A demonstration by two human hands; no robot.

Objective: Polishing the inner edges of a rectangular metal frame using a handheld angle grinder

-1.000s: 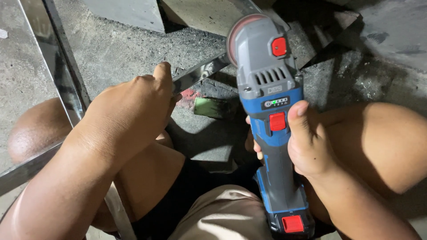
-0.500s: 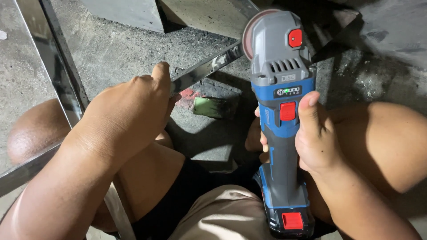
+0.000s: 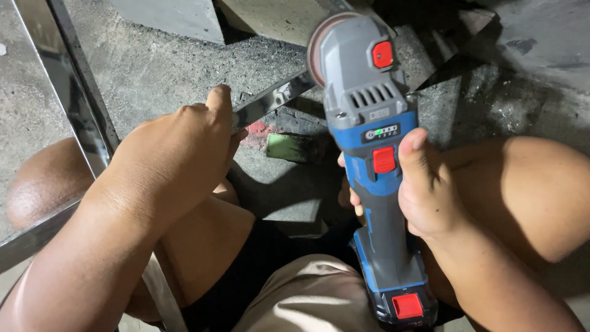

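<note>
A grinder (image 3: 375, 154) is gripped in the right hand (image 3: 427, 190) while a metal bar (image 3: 270, 101) is steadied by the left hand (image 3: 175, 160).

The right hand is clamped around the blue-and-grey grinder body, the thumb laid beside the red switch, and the tool is held above the lap with its disc (image 3: 316, 46) pointing away, just by the far end of the bar. The left hand is closed over the shiny bar, fingers curled on its edge, the bar running slantwise over the concrete floor (image 3: 153, 55). A second metal strip (image 3: 74, 92) is seen at the left, crossing the left knee. A small green object (image 3: 295, 147) lies on the floor between bar and grinder.
</note>
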